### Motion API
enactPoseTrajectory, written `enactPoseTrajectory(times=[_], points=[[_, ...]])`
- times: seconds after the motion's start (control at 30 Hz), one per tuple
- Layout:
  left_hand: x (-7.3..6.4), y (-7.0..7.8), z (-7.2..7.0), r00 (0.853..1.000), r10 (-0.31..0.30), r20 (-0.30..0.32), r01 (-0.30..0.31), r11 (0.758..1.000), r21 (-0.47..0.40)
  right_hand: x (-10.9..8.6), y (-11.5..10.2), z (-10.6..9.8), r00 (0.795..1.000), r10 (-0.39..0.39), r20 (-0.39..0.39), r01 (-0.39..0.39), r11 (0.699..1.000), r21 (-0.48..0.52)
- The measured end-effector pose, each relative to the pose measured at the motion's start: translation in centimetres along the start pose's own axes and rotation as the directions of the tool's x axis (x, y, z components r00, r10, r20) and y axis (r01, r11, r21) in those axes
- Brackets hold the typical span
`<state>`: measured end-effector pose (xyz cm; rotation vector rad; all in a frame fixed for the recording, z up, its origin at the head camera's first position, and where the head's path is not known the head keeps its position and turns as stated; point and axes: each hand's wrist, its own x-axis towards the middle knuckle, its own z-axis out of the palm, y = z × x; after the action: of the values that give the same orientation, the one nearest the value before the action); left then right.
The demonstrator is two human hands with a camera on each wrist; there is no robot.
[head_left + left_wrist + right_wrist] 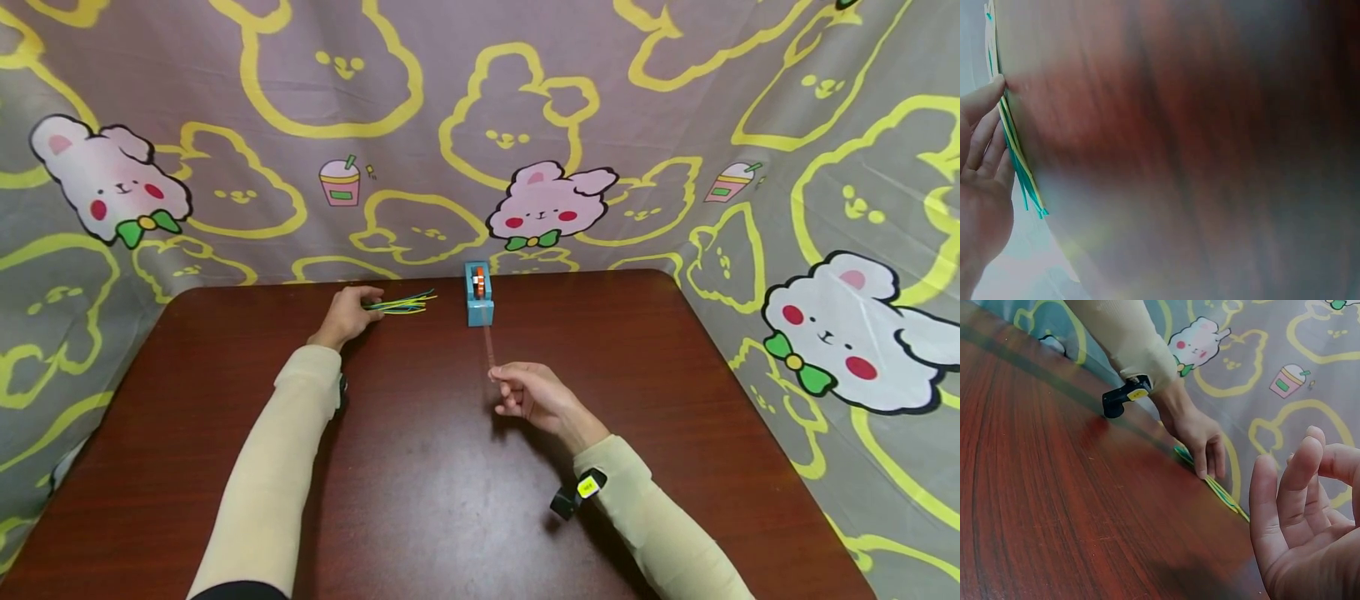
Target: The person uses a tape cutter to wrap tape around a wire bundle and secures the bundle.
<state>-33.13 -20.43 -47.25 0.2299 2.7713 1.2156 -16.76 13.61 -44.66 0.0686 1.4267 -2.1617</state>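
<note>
Near the table's back edge, my left hand (347,317) pinches a bundle of thin yellow and green strands (405,303). In the left wrist view, the thumb lies over the bundle (1016,144) and the fingers are behind it. A blue tape dispenser (480,313) with an orange-and-white hub stands right of the bundle. From it a narrow see-through strip of tape (489,346) stretches toward the front, its end between the thumb and forefinger of my right hand (536,396). The right wrist view shows this hand's (1310,531) curled fingers, but the tape is out of sight.
The brown wooden table (420,500) reaches back to a grey curtain (420,158) with yellow outlines and cartoon rabbits, which also hangs along both sides. A small black camera (573,496) is strapped to the right wrist, its shadow on the tabletop.
</note>
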Motion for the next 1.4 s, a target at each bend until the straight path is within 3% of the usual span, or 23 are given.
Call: enactPoseTrajectory(times=[0.2,0.47,0.7,1.0,1.4], points=[[0.0,0.5,-0.1,0.999,0.027,0.027,-0.030,0.995,0.099,0.0,0.0,0.0,1.000,0.008,-0.014,-0.008,1.000,0.002],[0.2,0.5,-0.3,0.997,0.057,0.056,-0.065,0.988,0.142,-0.1,0.0,0.0,1.000,0.013,-0.011,-0.013,1.000,0.003],[0.6,1.1,-0.4,0.986,0.081,0.145,-0.118,0.956,0.268,0.0,0.2,0.0,1.000,0.017,-0.017,-0.017,1.000,0.011],[1.0,1.6,-0.2,0.975,0.111,0.195,-0.180,0.905,0.385,0.0,0.3,0.0,1.000,0.015,-0.011,-0.014,1.000,0.009],[1.1,1.4,-0.2,0.978,0.077,0.195,-0.147,0.915,0.375,0.2,0.6,0.1,1.000,0.015,0.002,-0.015,1.000,0.010]])
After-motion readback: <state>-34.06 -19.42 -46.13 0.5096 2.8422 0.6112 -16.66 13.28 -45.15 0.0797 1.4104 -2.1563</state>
